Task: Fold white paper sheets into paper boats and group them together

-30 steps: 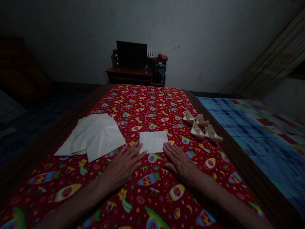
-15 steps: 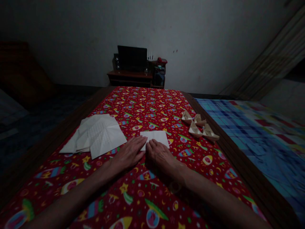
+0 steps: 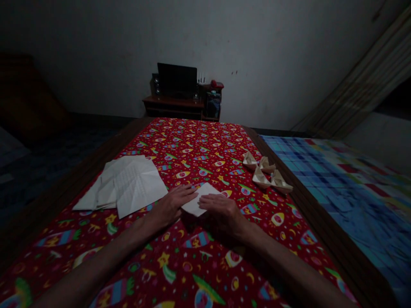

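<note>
A small folded sheet of white paper (image 3: 202, 199) lies on the red patterned cloth (image 3: 180, 149), one corner pointing away from me. My left hand (image 3: 178, 200) grips its left edge, fingers together on top and the thumb low at the near side. On the right side, my right hand (image 3: 221, 208) has its fingers closed over the paper; its thumb is hidden. To the left sits a fanned pile of creased paper sheets (image 3: 138, 184), some with faint writing. Several folded paper boats (image 3: 261, 179) stand in a cluster at the right.
The cloth covers a long table with dark wooden edges (image 3: 282, 171). Past its far end are a black monitor (image 3: 177, 79) and a red telephone (image 3: 217, 84) on a wooden desk (image 3: 170, 102). A blue checked bedspread (image 3: 308, 171) spreads along the right side.
The folded paper has turned from lying square to a diamond position. My right hand has shifted slightly right and its fingers now reach across the paper. The view has tilted slightly.
</note>
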The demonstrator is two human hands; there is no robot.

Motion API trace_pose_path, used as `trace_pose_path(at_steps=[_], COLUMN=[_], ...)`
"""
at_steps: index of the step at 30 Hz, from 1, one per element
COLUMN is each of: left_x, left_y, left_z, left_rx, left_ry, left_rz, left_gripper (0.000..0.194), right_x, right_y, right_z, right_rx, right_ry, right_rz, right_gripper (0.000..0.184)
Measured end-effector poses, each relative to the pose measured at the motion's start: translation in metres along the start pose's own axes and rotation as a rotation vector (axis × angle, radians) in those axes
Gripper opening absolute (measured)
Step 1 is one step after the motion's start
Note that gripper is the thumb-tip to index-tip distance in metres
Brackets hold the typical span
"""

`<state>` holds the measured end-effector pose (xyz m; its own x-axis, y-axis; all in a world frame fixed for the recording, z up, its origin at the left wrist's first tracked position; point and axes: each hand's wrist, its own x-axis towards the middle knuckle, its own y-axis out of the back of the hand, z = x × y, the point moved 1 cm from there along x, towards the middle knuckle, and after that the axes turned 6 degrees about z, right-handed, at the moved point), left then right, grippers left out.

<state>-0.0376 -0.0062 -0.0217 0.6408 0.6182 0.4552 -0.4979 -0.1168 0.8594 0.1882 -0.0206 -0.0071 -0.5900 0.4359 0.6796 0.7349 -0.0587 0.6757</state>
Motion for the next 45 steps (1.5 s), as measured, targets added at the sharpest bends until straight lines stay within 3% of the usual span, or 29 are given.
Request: trace_pose_path(at_steps=[7,10,15,24,29,34,40,45], left_x=[0.000,-0.006,-0.011,-0.011,-0.013,-0.013,-0.013,-0.015], left_y=[0.010,0.011,0.014,0.007,0.005,0.008,0.008,0.012], left_z=[0.026,0.041,0.054,0.039,0.037,0.040,0.038,0.032], left_rx=[0.122,0.149,0.131,-0.118,-0.108,-0.110,-0.024,-0.057], left_ry=[-0.271,-0.303,-0.210,0.030,0.046,0.002,0.079,0.129], left_rz=[0.087,0.109,0.180,0.087,0.061,0.073,0.140,0.111], left_gripper=[0.029,0.025,0.018,0.035,0.043,0.036,0.026,0.038], right_x=[-0.020,-0.028,-0.036,-0.040,-0.041,-0.038,-0.038,-0.033], right_y=[0.018,0.019,0.022,0.022,0.019,0.022,0.022,0.024], right_z=[0.006,0.003,-0.007,-0.007,-0.006,-0.011,-0.020,-0.024], right_rx=[-0.158,-0.230,-0.297,-0.104,-0.166,-0.232,-0.329,-0.299], right_ry=[0.066,0.084,0.060,-0.147,-0.072,-0.031,0.008,-0.027], right_rz=[-0.062,-0.126,-0.135,-0.015,-0.040,-0.038,-0.135,-0.266], right_gripper=[0.016,0.018,0.021,0.020,0.023,0.023,0.019,0.018])
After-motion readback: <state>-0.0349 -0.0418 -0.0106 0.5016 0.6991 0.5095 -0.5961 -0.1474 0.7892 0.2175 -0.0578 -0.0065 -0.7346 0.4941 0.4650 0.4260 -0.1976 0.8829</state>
